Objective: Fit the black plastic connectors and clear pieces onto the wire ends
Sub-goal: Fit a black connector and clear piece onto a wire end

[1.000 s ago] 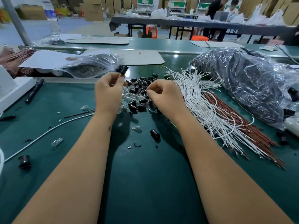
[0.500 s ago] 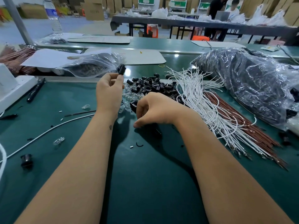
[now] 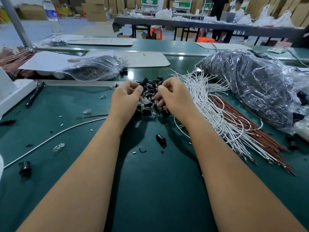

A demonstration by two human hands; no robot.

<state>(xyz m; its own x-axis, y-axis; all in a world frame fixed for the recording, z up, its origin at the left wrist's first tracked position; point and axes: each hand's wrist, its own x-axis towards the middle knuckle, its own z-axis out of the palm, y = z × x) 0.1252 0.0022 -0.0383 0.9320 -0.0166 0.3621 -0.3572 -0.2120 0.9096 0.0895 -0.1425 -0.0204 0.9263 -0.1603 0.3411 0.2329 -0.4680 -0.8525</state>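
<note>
A pile of black connectors and clear pieces point(image 3: 151, 88) lies mid-table on the green mat point(image 3: 150, 181). My left hand point(image 3: 125, 99) pinches one black connector point(image 3: 143, 81) at its fingertips, just above the pile's left edge. On the pile's right side, my right hand point(image 3: 174, 99) has its fingers curled and seems to pinch a small clear piece, mostly hidden. White wires point(image 3: 209, 108) and brown wires point(image 3: 247, 129) fan out to the right. One lone black connector point(image 3: 160, 138) lies between my forearms.
A large plastic bag of black parts point(image 3: 254, 84) fills the right side. A smaller bag point(image 3: 93, 69) sits at back left. A loose white wire point(image 3: 50, 139), clear pieces point(image 3: 58, 147), another connector point(image 3: 24, 167), a black pen point(image 3: 34, 95) and a white device point(image 3: 11, 96) lie to the left.
My right hand dipped to the mat near the lone connector, then came back up to the pile. The clear piece there is gone. My left hand lowered its connector slightly towards the pile.
</note>
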